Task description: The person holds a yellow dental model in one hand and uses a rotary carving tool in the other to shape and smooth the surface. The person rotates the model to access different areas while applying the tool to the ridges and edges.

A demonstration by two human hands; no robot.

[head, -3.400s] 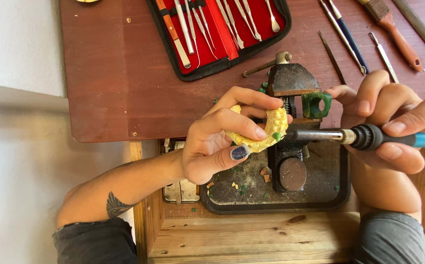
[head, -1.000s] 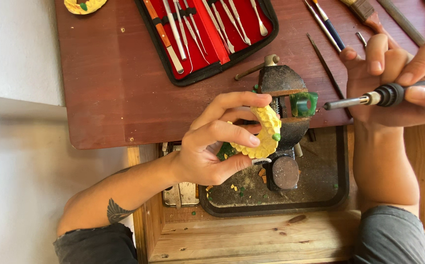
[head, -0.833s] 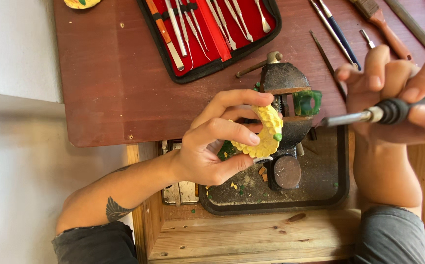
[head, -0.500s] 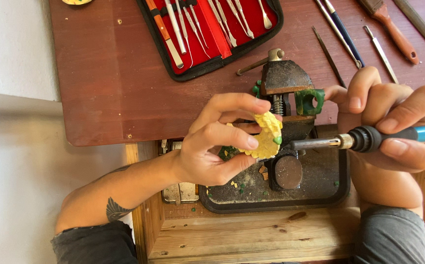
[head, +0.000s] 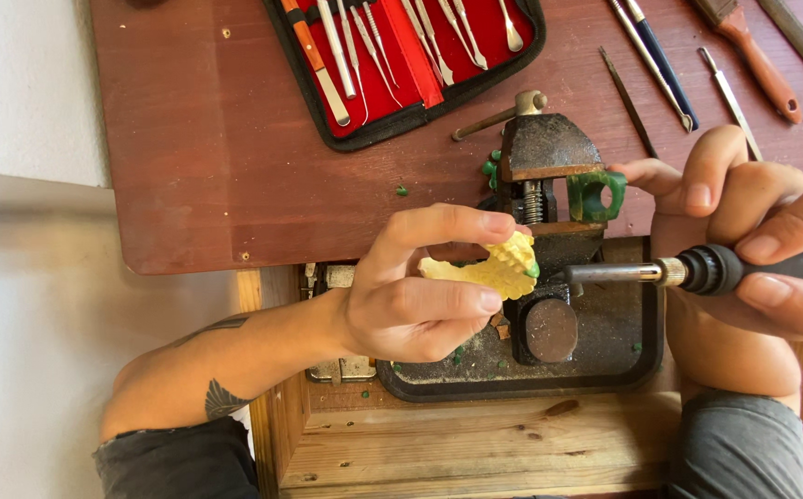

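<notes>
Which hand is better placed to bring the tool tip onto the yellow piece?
Right: the right hand grips the blue-handled heated tool, tip beside the yellow wax piece that the left hand pinches.

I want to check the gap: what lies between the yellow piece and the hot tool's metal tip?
In the head view, the yellow piece and the tool have only the dark vise body showing between them.

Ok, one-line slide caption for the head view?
Left hand pinches a yellow wax piece beside a small vise; right hand aims a heated-tip tool at it.
</notes>
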